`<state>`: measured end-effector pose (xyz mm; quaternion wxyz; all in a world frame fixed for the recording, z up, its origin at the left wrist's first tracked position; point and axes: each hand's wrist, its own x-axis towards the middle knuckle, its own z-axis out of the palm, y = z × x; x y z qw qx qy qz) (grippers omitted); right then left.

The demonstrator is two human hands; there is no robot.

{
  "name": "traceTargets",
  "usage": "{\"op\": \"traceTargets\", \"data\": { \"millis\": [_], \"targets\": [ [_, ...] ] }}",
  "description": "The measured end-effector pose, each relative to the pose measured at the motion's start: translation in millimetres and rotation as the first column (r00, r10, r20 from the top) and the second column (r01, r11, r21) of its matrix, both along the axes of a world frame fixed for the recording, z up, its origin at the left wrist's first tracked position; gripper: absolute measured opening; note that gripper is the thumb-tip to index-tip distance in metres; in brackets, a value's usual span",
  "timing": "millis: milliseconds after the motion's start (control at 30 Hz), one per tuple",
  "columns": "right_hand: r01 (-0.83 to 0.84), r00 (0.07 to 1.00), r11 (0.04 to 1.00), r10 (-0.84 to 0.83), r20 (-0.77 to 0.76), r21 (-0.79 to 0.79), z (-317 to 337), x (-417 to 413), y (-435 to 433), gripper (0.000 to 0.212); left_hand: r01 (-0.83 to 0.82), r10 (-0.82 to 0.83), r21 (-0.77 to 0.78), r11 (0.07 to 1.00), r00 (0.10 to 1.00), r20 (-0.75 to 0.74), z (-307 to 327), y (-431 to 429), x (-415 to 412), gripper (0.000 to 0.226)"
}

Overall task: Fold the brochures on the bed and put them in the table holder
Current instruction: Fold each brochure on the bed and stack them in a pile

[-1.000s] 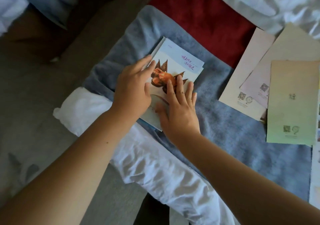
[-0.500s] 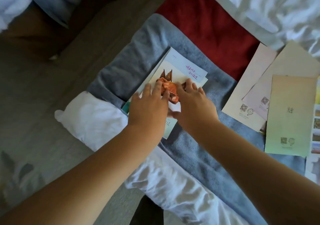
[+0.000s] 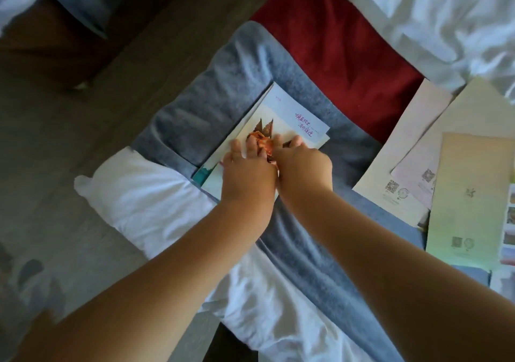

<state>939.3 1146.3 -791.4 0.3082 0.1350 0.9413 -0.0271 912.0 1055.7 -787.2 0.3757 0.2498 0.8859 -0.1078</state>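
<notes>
While your left hand (image 3: 248,172) and right hand (image 3: 303,166) press side by side with flat fingers, the folded brochure (image 3: 292,116) lies under them on the grey blanket (image 3: 223,91). It seems light, thin paper that may spring open, so pinch it at the creased edge.

White bed (image 3: 156,194) with grey blanket (image 3: 223,83) and red cloth (image 3: 334,41) across it, brochures (image 3: 471,183) atop the blanket.

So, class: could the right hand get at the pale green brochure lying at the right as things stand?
Probably yes. The pale green brochure lies on top of the other sheets with nothing over it, on the side of the right hand, which only presses on the folded brochure.
</notes>
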Motion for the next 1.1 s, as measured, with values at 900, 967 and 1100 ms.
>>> {"op": "traceTargets", "data": {
  "millis": [900, 967, 1100],
  "targets": [
    [0.384, 0.82, 0.89, -0.451, -0.351, -0.247, -5, 386, 218, 0.058, 0.384, -0.196, 0.527, 0.758, 0.905, -0.377, 41, 171, 222, 0.074],
    [0.449, 0.818, 0.867, -0.496, -0.289, -0.216, -7, 403, 236, 0.063, 0.469, -0.265, 0.478, 0.743, 0.861, -0.434, 38, 185, 230, 0.067],
    [0.443, 0.809, 0.869, -0.493, -0.319, -0.22, -11, 422, 249, 0.061, 0.51, -0.395, 0.361, 0.78, 0.85, -0.348, 20, 213, 253, 0.065]
  ]
}}
